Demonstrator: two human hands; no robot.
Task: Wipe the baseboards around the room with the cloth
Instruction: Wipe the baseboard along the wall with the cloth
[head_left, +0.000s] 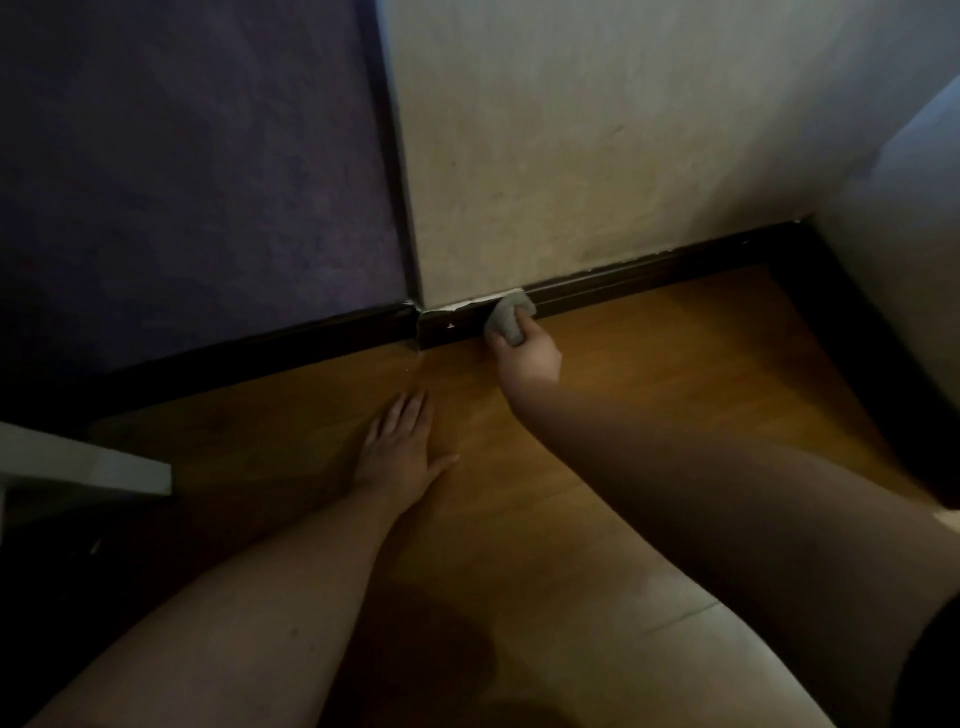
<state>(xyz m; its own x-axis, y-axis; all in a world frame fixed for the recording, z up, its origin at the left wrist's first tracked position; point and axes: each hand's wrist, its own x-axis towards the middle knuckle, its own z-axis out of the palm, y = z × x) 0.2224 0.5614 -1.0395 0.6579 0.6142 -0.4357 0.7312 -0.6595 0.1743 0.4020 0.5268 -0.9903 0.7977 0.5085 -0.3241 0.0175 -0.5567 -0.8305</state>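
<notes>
My right hand (527, 356) grasps the grey cloth (509, 319), bunched and pressed on the dark baseboard (623, 280) near the corner. It looks soft and light; holding it bunched seems best. My left hand (402, 452) lies released, flat on the floor (649, 364).

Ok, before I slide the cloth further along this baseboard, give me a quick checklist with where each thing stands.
1. Cloth gripped by the right hand: ok.
2. Cloth touching the baseboard: ok.
3. Left hand flat on the floor for support: ok.
4. Floor along the baseboard to the right free of obstacles: ok.
5. White flecks near the wall corner wiped off: not ok.
6. Cloth clean enough: cannot tell.
</notes>
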